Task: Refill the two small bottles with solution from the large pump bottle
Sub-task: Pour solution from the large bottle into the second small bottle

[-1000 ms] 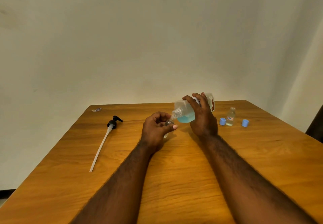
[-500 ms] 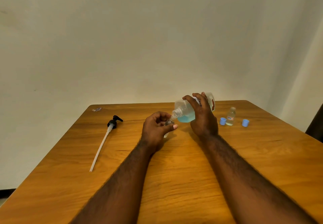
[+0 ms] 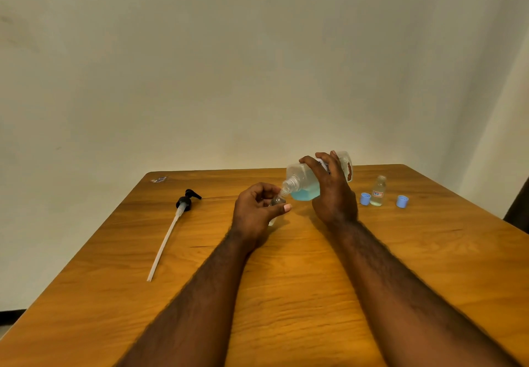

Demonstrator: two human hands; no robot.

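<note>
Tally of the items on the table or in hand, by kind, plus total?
Large bottle: 1
Small bottles: 2
Blue caps: 2
Pump head with tube: 1
Small scrap at the far left corner: 1
Total: 7

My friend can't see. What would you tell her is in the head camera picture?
The right hand tips the big bottle of blue liquid, its open neck over a small bottle held in the left hand. On the wooden table lie the pump, to the left, and a second small bottle standing between two blue caps, to the right.
</note>
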